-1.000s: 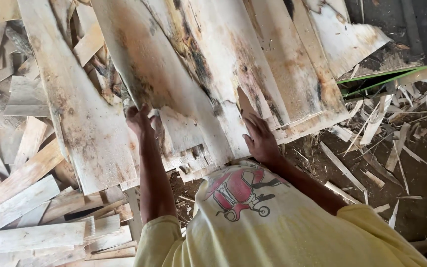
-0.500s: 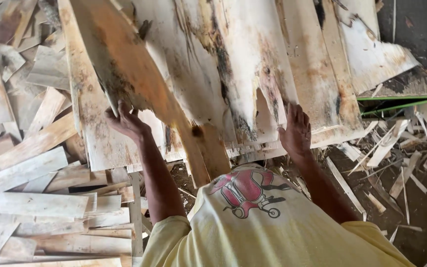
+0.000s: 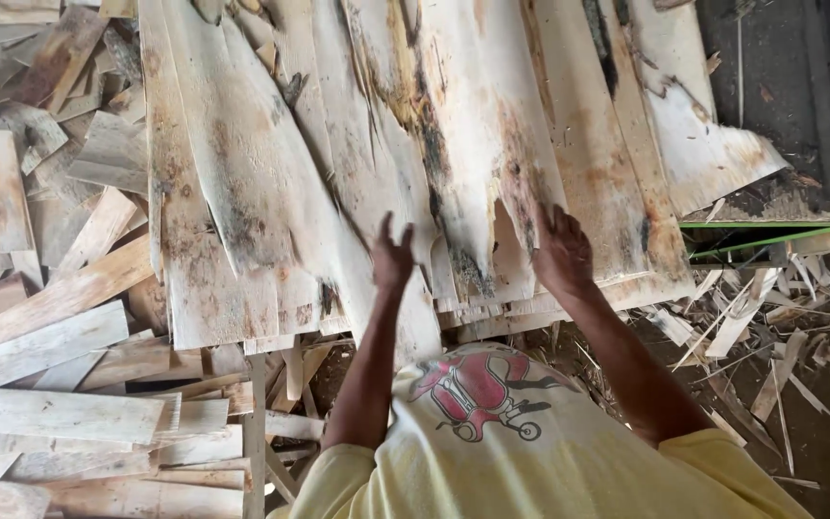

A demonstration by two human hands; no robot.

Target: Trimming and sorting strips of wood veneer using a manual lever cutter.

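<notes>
Thin, pale, stained wood veneer sheets (image 3: 415,163) lying stacked on a pile straight ahead, torn lower edges overhanging scrap strips (image 3: 60,413). Best handled with flat palms and light, even pressure, since such brittle sheets look apt to split. Left hand (image 3: 392,258) raised, fingers spread, grasping nothing. Right hand (image 3: 561,252) open too, flat against sheet edge, both forearms stretched forward.

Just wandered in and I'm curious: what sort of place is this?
Probably a veneer or plywood workshop. Thin, stained wood sheets lie stacked under the person's left hand and right hand, with offcut strips heaped alongside and splinters littering the floor.
</notes>
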